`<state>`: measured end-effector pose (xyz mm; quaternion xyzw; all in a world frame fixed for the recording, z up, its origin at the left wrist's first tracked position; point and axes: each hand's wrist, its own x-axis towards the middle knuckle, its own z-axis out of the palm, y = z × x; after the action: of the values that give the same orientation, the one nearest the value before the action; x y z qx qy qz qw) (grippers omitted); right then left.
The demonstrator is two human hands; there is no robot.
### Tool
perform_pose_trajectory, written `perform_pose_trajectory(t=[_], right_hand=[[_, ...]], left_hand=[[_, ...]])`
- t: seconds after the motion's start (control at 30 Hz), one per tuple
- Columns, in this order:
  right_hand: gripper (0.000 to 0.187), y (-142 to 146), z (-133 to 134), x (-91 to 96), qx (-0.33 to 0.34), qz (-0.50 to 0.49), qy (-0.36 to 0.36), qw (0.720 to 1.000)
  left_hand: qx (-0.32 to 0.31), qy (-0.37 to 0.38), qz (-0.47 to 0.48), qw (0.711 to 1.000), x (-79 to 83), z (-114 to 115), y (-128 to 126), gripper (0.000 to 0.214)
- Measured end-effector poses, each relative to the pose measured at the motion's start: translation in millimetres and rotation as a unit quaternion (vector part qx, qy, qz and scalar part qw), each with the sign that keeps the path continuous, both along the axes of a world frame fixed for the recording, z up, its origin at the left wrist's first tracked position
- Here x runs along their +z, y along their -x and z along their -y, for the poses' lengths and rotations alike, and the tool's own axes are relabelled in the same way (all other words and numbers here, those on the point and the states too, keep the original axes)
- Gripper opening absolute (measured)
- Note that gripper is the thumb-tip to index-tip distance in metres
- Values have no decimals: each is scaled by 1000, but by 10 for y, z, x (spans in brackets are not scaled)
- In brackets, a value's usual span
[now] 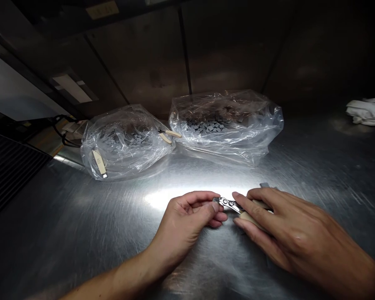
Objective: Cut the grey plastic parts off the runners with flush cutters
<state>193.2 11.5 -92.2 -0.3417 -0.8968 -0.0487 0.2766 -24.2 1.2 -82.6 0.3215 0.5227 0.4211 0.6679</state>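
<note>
My right hand [278, 227] is wrapped around a pair of small cutting pliers [234, 205] with cream handles, its metal jaws pointing left. My left hand [190, 214] pinches something small at the jaw tips; the piece itself is hidden by my fingertips. Both hands hover just over the steel table [81, 233], in a bright patch of light. A small grey piece [264, 185] lies on the table just behind my right hand.
Two clear plastic bags hold several small grey square parts: one at the back left [125, 141], one at the back centre [225, 125]. A second pair of cream-handled pliers [168, 135] lies between them. White cloth [367, 111] sits at the far right. A dark grille [9, 171] borders the left.
</note>
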Motion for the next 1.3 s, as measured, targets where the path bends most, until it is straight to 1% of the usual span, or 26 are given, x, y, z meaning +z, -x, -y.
perform_pose_trajectory(t=[0.43,0.7,0.9,1.3], right_hand=[[31,0,6,-11,5,-8,6,1000],[30,-18,-17,-2,10,-9,19,1000],[32,-27,-27,14,17,-12,27,999],[30,-26,-4,21,12,-13,24,1000]], left_hand=[[-1,1,-5,1000,6,6,-5,20],[-3,4,-3,1000,-28,13,5,21],[-3,2,-7,1000,-3,14,-2,20],[0,12,-18,1000,28,15,-13,20]])
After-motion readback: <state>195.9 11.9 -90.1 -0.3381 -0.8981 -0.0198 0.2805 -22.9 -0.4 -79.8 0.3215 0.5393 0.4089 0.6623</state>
